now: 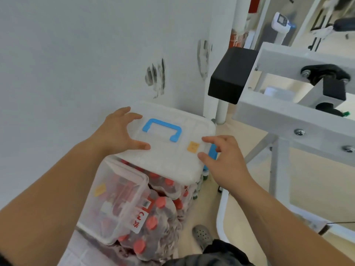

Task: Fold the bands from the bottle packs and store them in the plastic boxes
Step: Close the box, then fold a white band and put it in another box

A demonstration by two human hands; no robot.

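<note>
Bright even light, soft shadows, slight blur, wide-angle edge warping

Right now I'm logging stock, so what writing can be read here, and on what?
White label on bottle pack: red characters, one seemingly "农"; rest unclear.
Barcode: digits too small.
Yellow sticker on lid: blurred.
Second yellow sticker on clear box: blurred.
Red sign in background: blurred.

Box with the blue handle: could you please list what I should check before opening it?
1. Left hand steadies lid: ok, it rests on the lid's left side.
2. Right hand at latch: ok, fingers beside it; contact cannot tell.
3. Lid shut: ok, it sits flat.
4. Footing on bottle packs: cannot tell.
5. Hands hold a band: not ok, neither does.
</note>
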